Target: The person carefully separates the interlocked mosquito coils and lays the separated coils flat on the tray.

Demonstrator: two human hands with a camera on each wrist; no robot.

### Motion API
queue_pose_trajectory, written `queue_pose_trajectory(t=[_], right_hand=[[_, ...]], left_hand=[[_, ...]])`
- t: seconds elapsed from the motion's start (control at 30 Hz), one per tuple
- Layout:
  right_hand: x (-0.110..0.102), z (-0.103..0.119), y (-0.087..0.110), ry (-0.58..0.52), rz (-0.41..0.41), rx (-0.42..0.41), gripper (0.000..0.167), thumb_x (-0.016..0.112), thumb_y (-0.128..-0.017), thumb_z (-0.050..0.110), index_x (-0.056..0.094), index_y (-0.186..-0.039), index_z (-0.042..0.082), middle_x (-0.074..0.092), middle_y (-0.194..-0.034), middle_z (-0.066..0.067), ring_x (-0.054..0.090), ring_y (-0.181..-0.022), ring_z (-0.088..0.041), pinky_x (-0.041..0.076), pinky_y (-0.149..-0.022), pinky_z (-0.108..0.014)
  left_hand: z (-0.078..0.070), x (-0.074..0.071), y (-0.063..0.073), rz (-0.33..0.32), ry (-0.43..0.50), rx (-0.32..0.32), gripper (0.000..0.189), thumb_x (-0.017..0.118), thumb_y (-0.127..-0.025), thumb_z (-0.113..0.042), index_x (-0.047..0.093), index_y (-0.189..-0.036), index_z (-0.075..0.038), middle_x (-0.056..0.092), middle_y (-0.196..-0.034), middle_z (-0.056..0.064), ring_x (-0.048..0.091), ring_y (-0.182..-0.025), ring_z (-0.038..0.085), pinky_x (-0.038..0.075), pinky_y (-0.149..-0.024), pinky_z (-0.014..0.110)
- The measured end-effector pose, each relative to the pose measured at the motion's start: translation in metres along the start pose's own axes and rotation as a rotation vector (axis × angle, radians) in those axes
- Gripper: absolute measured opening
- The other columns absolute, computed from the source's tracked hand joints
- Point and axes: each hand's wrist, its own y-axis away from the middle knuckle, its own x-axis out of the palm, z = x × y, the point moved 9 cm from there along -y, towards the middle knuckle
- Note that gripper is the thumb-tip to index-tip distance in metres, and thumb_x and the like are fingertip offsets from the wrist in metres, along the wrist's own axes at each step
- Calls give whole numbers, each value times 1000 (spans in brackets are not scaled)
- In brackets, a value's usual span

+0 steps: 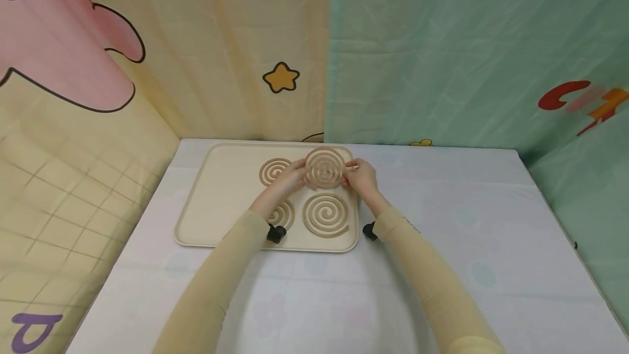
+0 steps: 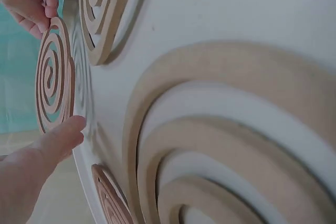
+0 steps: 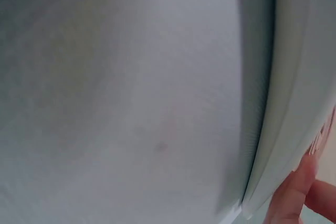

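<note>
A pinkish-brown mosquito coil (image 1: 325, 169) is held raised and tilted over the right rear part of a cream tray (image 1: 216, 195). My left hand (image 1: 291, 178) pinches its left edge, with fingertips at the coil's rim in the left wrist view. On the opposite edge my right hand (image 1: 361, 177) pinches it between thumb and fingers. Flat on the tray lie a coil (image 1: 325, 215) at front right, a coil (image 1: 271, 169) at the rear and another coil (image 1: 286, 213) below my left wrist. My left hand and forearm partly cover the last two.
The tray stands on a table with a white cloth (image 1: 442, 206), near its back edge. Printed curtains (image 1: 417, 53) hang behind and at both sides. Black wrist cameras (image 1: 276, 233) sit under my sleeves, close to the tray's front edge.
</note>
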Motion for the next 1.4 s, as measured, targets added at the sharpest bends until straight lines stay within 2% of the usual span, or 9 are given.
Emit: queue_pose_trajectory(t=[0.23,0.5,0.6,0.7,0.9,1.03,1.2,1.3,1.4], right_hand=[[13,0,1,188,95,-25,30,58,-92,4,66,-118,-6,73,-84,-15,61,-63,-7,49,-60,-15],[17,4,6,301,119,-49,34,56,-95,10,63,-124,-5,72,-107,-19,68,-97,-26,56,-83,-30],[15,6,8,298,123,-61,34,56,-95,10,63,-125,-6,72,-109,-20,67,-100,-28,55,-85,-32],[13,9,10,333,124,-96,36,55,-95,11,62,-127,-5,68,-119,-21,63,-111,-31,53,-94,-38],[19,20,18,486,189,-273,40,49,-94,3,59,-132,-2,59,-132,-23,56,-123,-37,47,-104,-46],[27,26,26,581,268,-417,48,45,-86,-6,58,-132,-3,57,-136,-24,53,-127,-38,42,-109,-47],[38,26,34,633,364,-505,49,45,-87,-6,55,-135,-5,46,-147,-24,39,-140,-40,31,-117,-49],[42,22,37,681,412,-515,43,46,-94,0,55,-135,-4,41,-151,-24,30,-144,-43,26,-119,-51],[46,19,39,711,451,-507,39,44,-99,6,54,-136,-3,37,-153,-24,23,-146,-46,22,-120,-53]], left_hand=[[7,-2,-2,-2,-68,-60,59,34,-107,-27,15,-156,0,7,-166,15,12,-152,31,25,-121,44],[10,0,-5,21,-77,-97,59,31,-107,-33,17,-157,-4,1,-166,12,2,-154,28,19,-123,43],[9,0,-3,22,-57,-86,62,32,-107,-32,13,-157,-1,3,-166,15,6,-153,31,18,-123,44],[5,-9,2,-19,-82,-57,61,34,-106,-31,16,-156,0,18,-162,21,22,-149,35,24,-121,46],[-10,-45,27,-139,-464,97,52,37,-104,-30,42,-146,0,39,-152,22,36,-140,41,31,-115,53],[-9,-59,39,-124,-609,141,50,39,-103,-28,45,-143,2,37,-154,23,36,-138,47,32,-112,61],[6,-67,43,-61,-774,92,49,43,-99,-15,44,-143,6,39,-151,28,20,-144,51,19,-117,63],[20,-68,43,12,-845,28,53,43,-97,-14,38,-147,5,25,-157,28,3,-146,54,5,-117,65],[30,-68,45,64,-853,-13,57,42,-98,-17,33,-150,3,13,-161,26,-1,-147,52,3,-117,65]])
